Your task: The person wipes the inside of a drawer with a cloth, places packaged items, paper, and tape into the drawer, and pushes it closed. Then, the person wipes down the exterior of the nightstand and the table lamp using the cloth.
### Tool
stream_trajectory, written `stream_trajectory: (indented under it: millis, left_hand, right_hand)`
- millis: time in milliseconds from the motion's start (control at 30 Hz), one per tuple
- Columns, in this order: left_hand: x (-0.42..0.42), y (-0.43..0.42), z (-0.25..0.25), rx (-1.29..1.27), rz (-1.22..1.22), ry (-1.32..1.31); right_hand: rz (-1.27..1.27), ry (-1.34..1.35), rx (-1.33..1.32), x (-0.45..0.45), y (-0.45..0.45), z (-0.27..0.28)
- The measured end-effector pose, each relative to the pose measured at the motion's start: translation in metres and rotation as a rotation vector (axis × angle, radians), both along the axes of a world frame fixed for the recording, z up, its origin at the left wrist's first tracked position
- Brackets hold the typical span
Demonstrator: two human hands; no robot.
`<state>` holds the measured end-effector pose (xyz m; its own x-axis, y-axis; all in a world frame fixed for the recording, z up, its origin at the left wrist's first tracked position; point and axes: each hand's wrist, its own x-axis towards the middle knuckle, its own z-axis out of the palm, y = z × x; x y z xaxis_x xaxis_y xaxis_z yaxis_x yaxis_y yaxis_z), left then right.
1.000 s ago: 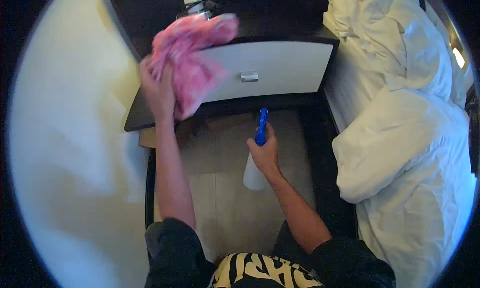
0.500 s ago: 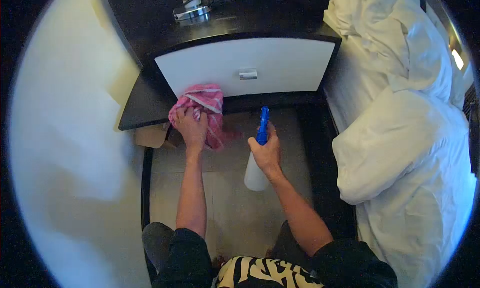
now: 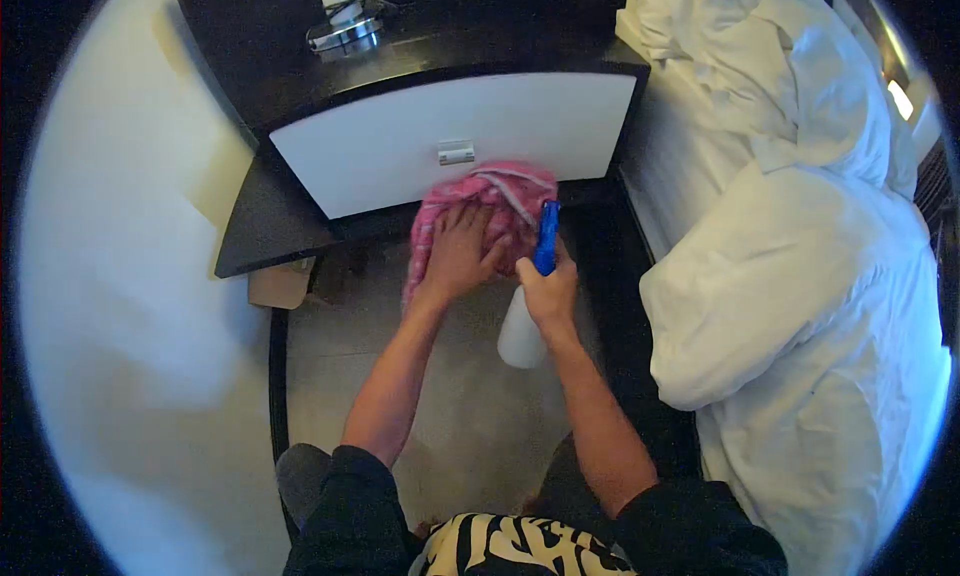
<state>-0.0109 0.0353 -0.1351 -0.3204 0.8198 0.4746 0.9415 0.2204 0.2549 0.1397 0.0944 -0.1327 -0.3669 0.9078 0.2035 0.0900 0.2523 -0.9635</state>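
My left hand [image 3: 462, 250] lies on a crumpled pink cloth [image 3: 510, 191] with white stripes, its fingers over the fabric. The cloth touches the lower edge of a white drawer front [image 3: 370, 151], just below its silver handle [image 3: 456, 152]. In my right hand [image 3: 550, 284] is a spray bottle with a blue head [image 3: 547, 238] and a whitish body [image 3: 521, 331], held upright close to the right side of the cloth.
A dark nightstand top [image 3: 440, 51] bears a lamp base [image 3: 345, 34] at the back left. White crumpled bedding [image 3: 770, 276] fills the right side. A pale wall [image 3: 130, 276] stands left, and a tan object [image 3: 280, 284] sits under the dark lower shelf [image 3: 270, 216].
My left hand has brought the pink cloth down from the upper left, then rightward along the drawer's lower edge. The spray bottle in my right hand has shifted slightly right. The view has turned a little.
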Motion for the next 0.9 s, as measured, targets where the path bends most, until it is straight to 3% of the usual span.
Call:
stream_trajectory:
  millis: [67, 167, 233, 433, 600, 733, 800, 900]
  left_hand:
    - [0.008, 0.022, 0.001, -0.015, -0.061, -0.041]
    - [0.017, 0.059, -0.004, -0.024, -0.182, -0.081]
    - [0.026, 0.084, -0.009, 0.067, -0.328, -0.062]
    - [0.059, 0.151, -0.031, 0.147, -0.244, 0.121]
    - [0.051, 0.127, -0.024, 0.039, -0.24, 0.137]
    - [0.02, 0.075, -0.023, 0.121, -0.227, 0.162]
    - [0.006, 0.041, -0.013, 0.145, -0.127, 0.069]
    - [-0.023, -0.002, -0.005, 0.186, -0.163, -0.012]
  right_hand:
    - [0.002, -0.051, -0.016, 0.007, 0.009, 0.003]
    - [-0.06, 0.192, -0.06, 0.012, 0.015, 0.001]
    - [-0.089, 0.195, -0.006, 0.014, 0.022, -0.007]
    - [-0.231, 0.246, 0.132, 0.016, 0.039, -0.017]
    - [-0.16, 0.322, -0.009, 0.013, 0.027, -0.002]
    - [-0.11, 0.203, -0.067, 0.002, 0.012, -0.003]
    - [-0.059, 0.139, -0.061, -0.006, 0.005, -0.013]
    - [-0.007, 0.101, -0.047, -0.01, -0.01, -0.006]
